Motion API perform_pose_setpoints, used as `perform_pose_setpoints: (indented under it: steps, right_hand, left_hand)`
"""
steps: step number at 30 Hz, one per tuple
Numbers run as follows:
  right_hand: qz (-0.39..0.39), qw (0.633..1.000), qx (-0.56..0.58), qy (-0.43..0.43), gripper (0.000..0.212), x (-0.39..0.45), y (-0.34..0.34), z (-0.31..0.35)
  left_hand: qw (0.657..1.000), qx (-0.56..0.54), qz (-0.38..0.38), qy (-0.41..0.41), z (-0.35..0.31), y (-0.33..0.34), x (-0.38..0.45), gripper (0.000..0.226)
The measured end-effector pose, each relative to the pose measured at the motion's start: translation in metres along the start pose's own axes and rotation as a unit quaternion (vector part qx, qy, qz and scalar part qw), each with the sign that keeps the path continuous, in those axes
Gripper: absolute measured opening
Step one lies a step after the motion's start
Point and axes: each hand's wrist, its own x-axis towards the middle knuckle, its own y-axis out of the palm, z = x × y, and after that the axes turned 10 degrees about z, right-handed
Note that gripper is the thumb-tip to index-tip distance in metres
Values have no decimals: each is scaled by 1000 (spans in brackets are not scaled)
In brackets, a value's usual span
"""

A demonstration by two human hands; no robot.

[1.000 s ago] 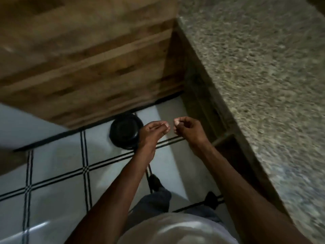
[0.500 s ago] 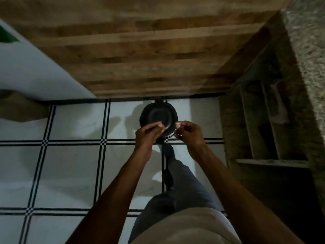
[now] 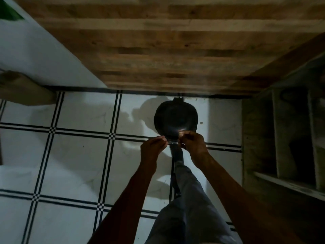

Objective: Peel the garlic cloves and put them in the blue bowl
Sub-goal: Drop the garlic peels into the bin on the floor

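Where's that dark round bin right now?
The bin stands on the tiled floor right of centre, against the wooden panel's base, just beyond both hands.

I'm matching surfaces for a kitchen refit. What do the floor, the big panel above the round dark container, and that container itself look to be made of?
The floor looks like glazed ceramic tile: glossy white squares with black checked border lines. The panel looks like wood, with banded brown planks, visible grain and a matte finish. The round dark container has a smooth sheen suggesting plastic or coated metal; the dim light leaves that open.
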Motion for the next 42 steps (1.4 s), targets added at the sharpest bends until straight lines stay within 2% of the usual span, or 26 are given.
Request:
perform_pose_setpoints:
  steps: [5, 10, 15, 18, 23, 28, 34, 37, 42]
  right_hand:
    - [-11, 999, 41, 3, 16, 28, 1, 9]
    - [-11, 999, 41, 3, 3, 37, -1, 7]
    - [-2, 999, 40, 10, 15, 38, 0, 2]
    - [2, 999, 39, 1, 5, 37, 1, -3]
    - [9, 998, 53, 16, 19, 46, -7, -15]
    - [4, 997, 46, 56, 21, 83, 0, -34]
    - [-14, 992, 107, 72, 17, 133, 8, -52]
    - [-7, 990, 119, 72, 11, 166, 8, -58]
    - [-26, 990, 100, 93, 29, 236, 6, -68]
  left_hand:
    - [999, -25, -17, -36, 6, -6, 24, 10]
    - [998, -25, -28, -47, 16, -9, 27, 12]
    - [997, -22, -33, -69, 23, -4, 29, 14]
    - [996, -4, -36, -77, 27, -2, 33, 14]
    - [995, 21, -46, -89, 35, 11, 49, 13]
    - [991, 71, -34, -105, 50, 20, 90, 6]
    - [994, 22, -32, -102, 75, 13, 141, 13]
    - [996, 14, -36, -86, 82, 13, 180, 9]
    - [992, 59, -24, -107, 99, 6, 260, 14]
